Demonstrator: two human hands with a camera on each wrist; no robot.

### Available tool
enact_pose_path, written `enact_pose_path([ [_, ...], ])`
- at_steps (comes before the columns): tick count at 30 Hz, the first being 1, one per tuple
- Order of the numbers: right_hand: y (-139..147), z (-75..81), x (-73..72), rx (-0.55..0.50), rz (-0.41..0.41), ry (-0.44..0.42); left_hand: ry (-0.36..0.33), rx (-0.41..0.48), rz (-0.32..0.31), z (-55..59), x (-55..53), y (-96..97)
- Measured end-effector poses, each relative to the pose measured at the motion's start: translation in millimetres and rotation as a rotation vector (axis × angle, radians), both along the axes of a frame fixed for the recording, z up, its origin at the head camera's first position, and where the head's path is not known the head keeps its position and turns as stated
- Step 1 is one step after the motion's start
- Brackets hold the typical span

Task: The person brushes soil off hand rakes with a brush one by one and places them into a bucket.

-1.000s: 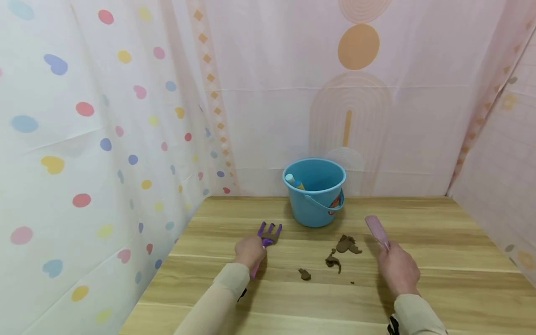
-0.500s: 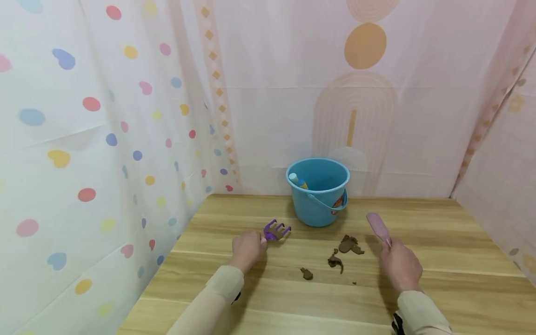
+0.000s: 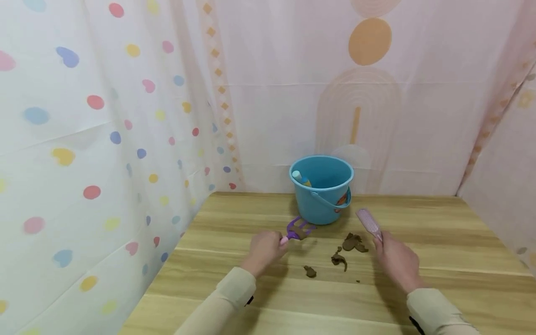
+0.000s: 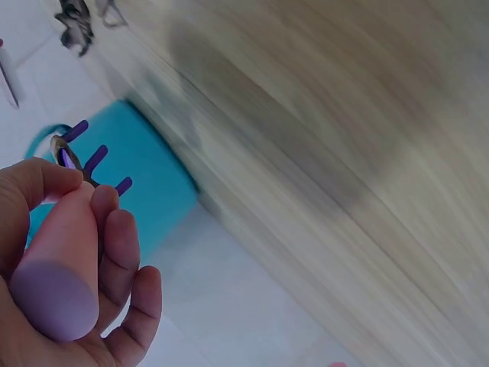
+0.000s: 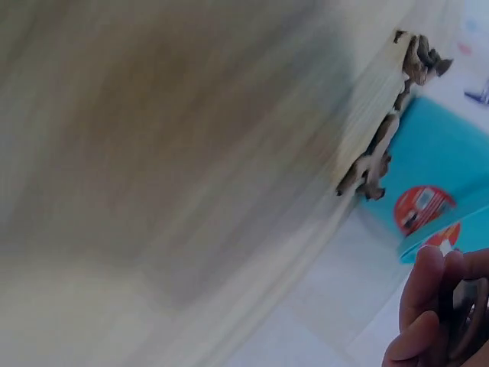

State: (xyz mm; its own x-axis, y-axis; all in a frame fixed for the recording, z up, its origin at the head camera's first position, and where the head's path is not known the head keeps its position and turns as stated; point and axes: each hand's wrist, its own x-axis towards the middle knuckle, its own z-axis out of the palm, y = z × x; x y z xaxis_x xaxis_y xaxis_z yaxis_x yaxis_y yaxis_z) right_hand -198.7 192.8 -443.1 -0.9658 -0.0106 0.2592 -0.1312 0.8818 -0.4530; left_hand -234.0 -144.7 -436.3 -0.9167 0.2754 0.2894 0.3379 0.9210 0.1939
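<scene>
My left hand (image 3: 264,251) grips the pink handle (image 4: 65,260) of a toy garden fork (image 3: 292,235) with purple tines. A slab of brown clay (image 3: 298,232) lies across its head, just in front of the blue bucket (image 3: 320,204). In my right hand (image 3: 398,260) is a flat, pale pink tool (image 3: 368,221) with a dotted surface, its broad end slanting up and left above the table. Between the hands lie brown clay scraps: a larger clump (image 3: 352,242), a curled strip (image 3: 339,260) and a small lump (image 3: 310,271).
The bucket stands at the table's back edge, its handle (image 3: 331,203) hanging down in front. A white-capped stick (image 3: 297,176) and a blue and yellow item (image 3: 306,181) lean inside it. Patterned curtains (image 3: 268,125) enclose the wooden table (image 3: 226,214) on the back and sides.
My left hand has carried the fork rightward toward the bucket, tines now pointing right instead of away. My right hand has shifted slightly left with its tool. The clay scraps stay on the table.
</scene>
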Motion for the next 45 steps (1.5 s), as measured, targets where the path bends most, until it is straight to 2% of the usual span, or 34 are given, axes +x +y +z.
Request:
enact_pose_path([
  [8,-2.0,6.5,8.5,-0.053,0.075,-0.07,0.03,-0.028,-0.089,-0.8,8.7,26.6],
  [15,-17.5,12.5,9.8,-0.057,0.08,-0.029,0.078,-0.07,-0.159,-0.7,18.1,56.4],
  [21,-31.3,14.7,9.5,-0.04,0.108,0.063,0.1,-0.083,-0.131,-5.4,23.0,69.7],
  [30,-45.5,13.4,8.3,0.146,0.231,0.169,0.065,-0.074,-0.107,-5.0,25.2,76.4],
  [38,-45.0,8.8,9.3,0.127,0.167,0.112,0.104,-0.083,-0.119,-2.2,28.2,79.0],
  [45,-41.5,4.8,7.2,0.135,0.135,0.111,0.145,-0.091,-0.145,-3.4,29.1,79.9],
])
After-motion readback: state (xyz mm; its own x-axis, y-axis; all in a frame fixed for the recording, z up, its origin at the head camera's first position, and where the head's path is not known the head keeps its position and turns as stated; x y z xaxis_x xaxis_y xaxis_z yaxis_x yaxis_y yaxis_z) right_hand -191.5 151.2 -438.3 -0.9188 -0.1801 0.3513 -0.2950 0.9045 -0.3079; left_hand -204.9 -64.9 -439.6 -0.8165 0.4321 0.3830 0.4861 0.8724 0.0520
